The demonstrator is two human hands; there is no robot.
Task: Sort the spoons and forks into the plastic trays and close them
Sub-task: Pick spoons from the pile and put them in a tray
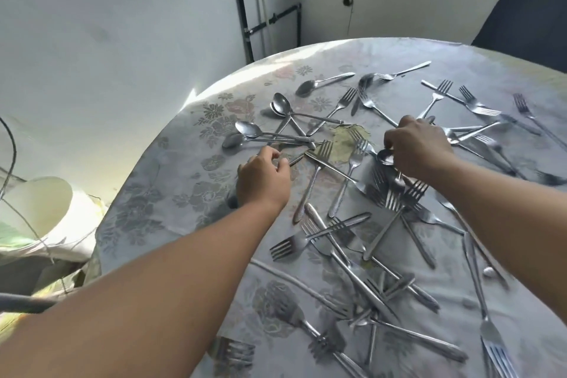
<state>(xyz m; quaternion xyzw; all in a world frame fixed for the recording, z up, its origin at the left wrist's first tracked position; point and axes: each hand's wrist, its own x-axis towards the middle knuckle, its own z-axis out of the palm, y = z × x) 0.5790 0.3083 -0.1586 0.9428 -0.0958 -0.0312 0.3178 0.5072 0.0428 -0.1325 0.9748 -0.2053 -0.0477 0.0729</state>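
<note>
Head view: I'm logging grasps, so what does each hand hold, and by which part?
The right hand pinches a small shiny steel spoon near its bowl. The left hand is curled at a utensil handle; whether it grips it cannot be told.

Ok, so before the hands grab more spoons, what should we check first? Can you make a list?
1. Right hand has hold of one piece only: ok, its fingers curl round a spoon.
2. Left hand has a firm hold: cannot tell, its fingertips are at a handle tip but the hold is hidden.
3. Spoons gathered apart from forks: not ok, the spoon cluster crosses a fork at the handles.
4. Plastic trays within sight: not ok, none shows in the head view.
5. Fork pile untangled: not ok, the forks overlap.
6. Tablecloth lying flat: ok where visible.
</note>
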